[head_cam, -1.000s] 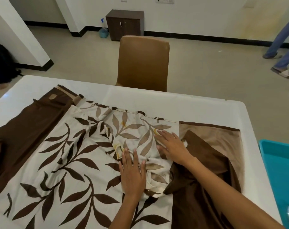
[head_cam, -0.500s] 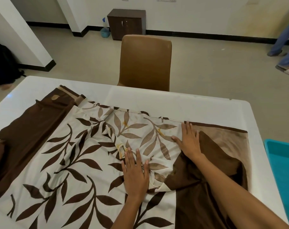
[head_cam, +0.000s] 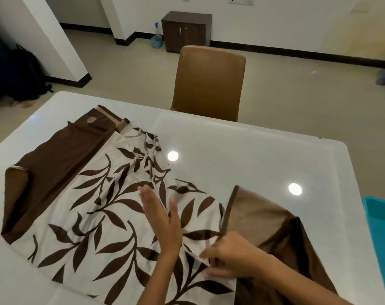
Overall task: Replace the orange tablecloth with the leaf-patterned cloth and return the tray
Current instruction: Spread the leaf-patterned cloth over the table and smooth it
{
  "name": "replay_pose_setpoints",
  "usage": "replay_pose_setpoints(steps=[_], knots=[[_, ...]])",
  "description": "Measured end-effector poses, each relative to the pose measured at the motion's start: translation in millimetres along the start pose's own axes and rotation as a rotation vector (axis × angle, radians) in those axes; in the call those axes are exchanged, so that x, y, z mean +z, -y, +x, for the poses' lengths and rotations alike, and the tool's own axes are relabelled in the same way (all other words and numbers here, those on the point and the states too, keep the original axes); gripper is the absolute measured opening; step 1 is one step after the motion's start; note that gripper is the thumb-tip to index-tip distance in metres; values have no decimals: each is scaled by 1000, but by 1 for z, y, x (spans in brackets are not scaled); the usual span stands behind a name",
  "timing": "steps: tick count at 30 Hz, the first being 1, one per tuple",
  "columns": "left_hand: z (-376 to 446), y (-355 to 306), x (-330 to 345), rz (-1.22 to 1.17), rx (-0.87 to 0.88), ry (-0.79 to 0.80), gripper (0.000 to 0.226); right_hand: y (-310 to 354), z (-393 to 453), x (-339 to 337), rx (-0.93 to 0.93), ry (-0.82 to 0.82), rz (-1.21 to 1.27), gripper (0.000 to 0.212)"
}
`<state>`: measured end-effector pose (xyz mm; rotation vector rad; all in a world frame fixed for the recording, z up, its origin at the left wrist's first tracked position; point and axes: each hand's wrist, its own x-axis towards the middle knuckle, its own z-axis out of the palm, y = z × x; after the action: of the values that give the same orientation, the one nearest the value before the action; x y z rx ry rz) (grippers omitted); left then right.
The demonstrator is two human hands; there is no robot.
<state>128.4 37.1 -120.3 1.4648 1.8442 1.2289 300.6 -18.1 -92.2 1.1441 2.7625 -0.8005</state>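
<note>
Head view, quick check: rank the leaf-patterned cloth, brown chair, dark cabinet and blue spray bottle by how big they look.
1. leaf-patterned cloth, by far the largest, though nearest the camera.
2. brown chair.
3. dark cabinet, farther off, so true size is unsure.
4. blue spray bottle, smallest.

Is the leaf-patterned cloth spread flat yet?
No. The cream leaf-patterned cloth lies bunched and folded, leaving much white table bare.

We are seeing leaf-patterned cloth (head_cam: 94,216) lying rumpled, partly unfolded, on white table; brown border bunching beside right fingers (head_cam: 211,256); left fingers (head_cam: 149,199) lying flat on leaf print.
</note>
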Motion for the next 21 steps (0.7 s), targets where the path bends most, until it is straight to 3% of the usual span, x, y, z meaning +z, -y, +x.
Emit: replay_pose_setpoints(steps=[2,4,5,8,10,15,21], knots=[[-2,11,-5,244,114,78,69,0,5,-2,106,-346,104,36],[-10,25,3,428,120,215,64,-13,18,-6,248,-699,91,31],[-16,32,8,482,86,268,63,-21,25,-8,312,-747,56,33],[-32,45,21,561,-6,301,58,-47,37,15,342,-378,-51,54],[-37,49,25,603,7,269,59,-61,32,34,338,-255,-105,58],[-31,43,40,611,182,312,60,-70,11,53,513,-347,-99,56],[-7,9,119,539,486,604,56,-71,-50,73,888,-525,-10,59]])
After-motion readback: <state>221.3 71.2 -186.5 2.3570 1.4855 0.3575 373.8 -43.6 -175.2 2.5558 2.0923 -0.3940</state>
